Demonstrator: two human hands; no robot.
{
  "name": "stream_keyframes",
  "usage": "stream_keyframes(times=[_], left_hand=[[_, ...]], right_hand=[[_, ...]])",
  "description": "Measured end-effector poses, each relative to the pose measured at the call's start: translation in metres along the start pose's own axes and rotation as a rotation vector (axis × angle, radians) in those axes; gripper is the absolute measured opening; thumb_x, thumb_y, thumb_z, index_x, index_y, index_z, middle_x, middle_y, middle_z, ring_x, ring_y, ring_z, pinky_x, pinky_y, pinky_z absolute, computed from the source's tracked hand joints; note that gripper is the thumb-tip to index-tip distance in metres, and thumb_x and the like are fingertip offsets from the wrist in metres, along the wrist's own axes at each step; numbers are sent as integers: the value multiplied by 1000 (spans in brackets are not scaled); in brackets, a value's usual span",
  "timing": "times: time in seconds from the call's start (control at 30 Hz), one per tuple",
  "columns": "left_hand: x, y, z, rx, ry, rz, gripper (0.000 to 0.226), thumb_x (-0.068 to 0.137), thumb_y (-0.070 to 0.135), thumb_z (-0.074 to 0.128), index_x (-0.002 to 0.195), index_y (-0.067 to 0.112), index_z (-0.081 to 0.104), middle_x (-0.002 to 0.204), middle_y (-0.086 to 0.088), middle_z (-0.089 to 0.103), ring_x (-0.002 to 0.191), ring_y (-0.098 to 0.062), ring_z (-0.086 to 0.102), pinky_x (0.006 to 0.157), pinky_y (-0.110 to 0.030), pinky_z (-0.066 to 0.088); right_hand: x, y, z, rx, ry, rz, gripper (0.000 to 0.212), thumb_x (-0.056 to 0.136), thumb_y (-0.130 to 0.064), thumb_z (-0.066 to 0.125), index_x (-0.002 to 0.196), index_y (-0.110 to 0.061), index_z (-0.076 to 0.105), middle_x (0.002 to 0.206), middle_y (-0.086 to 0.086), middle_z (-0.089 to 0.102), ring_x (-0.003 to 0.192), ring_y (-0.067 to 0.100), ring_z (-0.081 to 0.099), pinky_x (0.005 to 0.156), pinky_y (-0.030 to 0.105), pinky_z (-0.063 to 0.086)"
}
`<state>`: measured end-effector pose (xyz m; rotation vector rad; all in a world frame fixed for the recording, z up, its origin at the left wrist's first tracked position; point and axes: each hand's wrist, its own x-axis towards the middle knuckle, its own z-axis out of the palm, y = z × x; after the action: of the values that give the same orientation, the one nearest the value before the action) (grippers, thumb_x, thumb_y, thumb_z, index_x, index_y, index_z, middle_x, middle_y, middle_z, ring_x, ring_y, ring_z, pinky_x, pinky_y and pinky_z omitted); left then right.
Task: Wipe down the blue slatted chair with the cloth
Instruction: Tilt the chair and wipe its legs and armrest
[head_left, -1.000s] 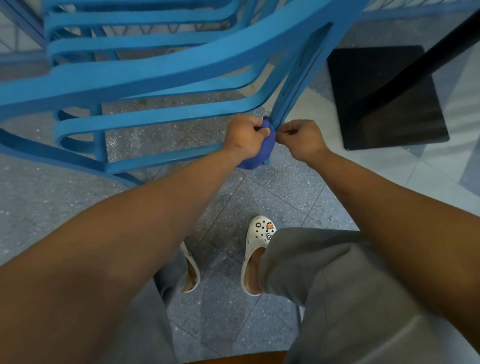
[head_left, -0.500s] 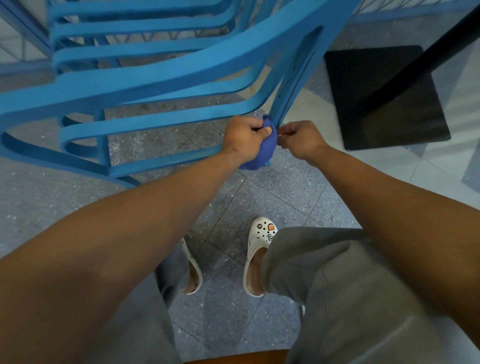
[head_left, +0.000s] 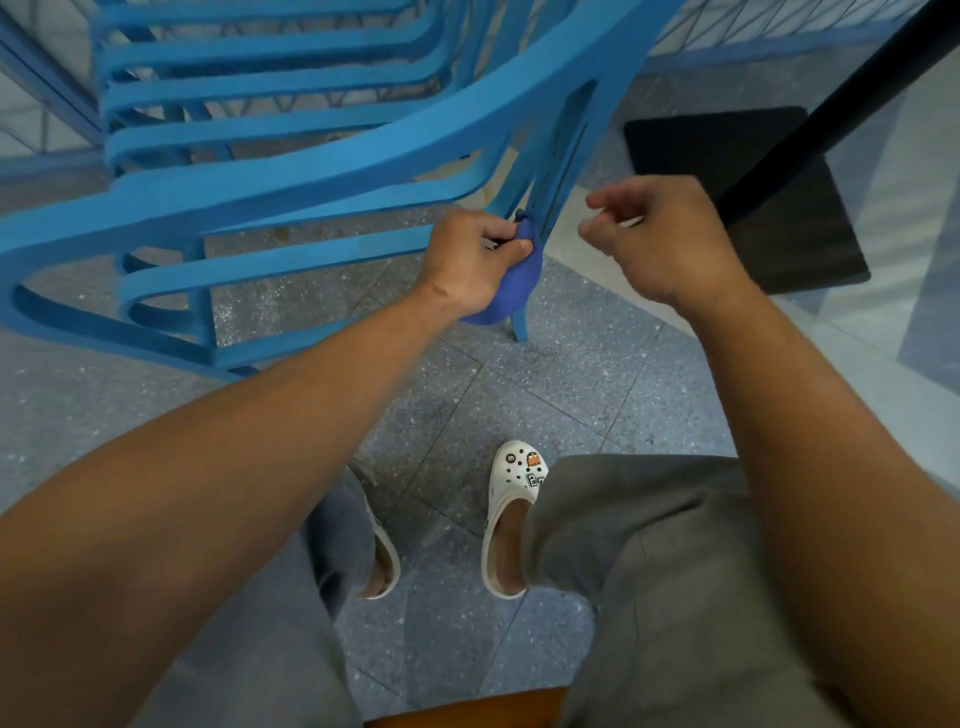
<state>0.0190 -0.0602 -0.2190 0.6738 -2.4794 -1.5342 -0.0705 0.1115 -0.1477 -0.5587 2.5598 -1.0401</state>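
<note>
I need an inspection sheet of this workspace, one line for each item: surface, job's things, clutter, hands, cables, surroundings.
Surface: grey speckled floor tiles.
Job's things: blue slatted chair, tilted; blue cloth bunched against its leg.
Clutter: nothing seen.
Hands: left hand grips the cloth; right hand holds nothing, fingers loosely curled, apart from the chair.
Cables: nothing seen.
Surroundings: black square base with a black post; white clogs and grey trousers below.
</note>
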Motion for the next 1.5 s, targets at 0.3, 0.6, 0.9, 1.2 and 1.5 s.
stream_keyframes(times=[0.3,0.6,0.9,1.2,1.5], left_hand=[[9,9,-13,5,20,82,9,88,19,77,96,15,78,82,13,66,76,0,59,74,-8,42],[18,6,-10,-46,48,7,12,86,21,78,97,15,76,87,9,71,77,-3,64,86,-26,55],[-7,28,11,-120,356,212,9,86,14,72,95,11,74,89,0,64,81,-3,57,78,-17,46],[-20,35,21,-120,369,106,14,88,14,69,100,11,74,97,-4,66,88,-11,59,83,-20,48],[-14,31,12,-52,369,262,17,90,8,66,105,8,73,97,-6,61,86,3,52,84,-8,39]], right_hand=[[0,-14,9,18,112,-114,14,95,-29,71,102,-21,80,80,-25,66,74,-15,60,66,3,44],[11,-11,9,12,115,-136,14,96,-29,69,101,-21,80,75,-25,64,69,-14,58,68,10,48],[12,-11,9,23,110,-147,9,95,-28,71,98,-25,79,76,-27,64,69,-15,58,64,5,43],[13,-10,9,17,101,-148,12,96,-28,70,100,-22,79,75,-25,62,67,-14,58,67,13,46],[12,-12,9,3,105,-144,12,96,-30,70,100,-24,79,73,-26,62,66,-13,58,68,16,44]])
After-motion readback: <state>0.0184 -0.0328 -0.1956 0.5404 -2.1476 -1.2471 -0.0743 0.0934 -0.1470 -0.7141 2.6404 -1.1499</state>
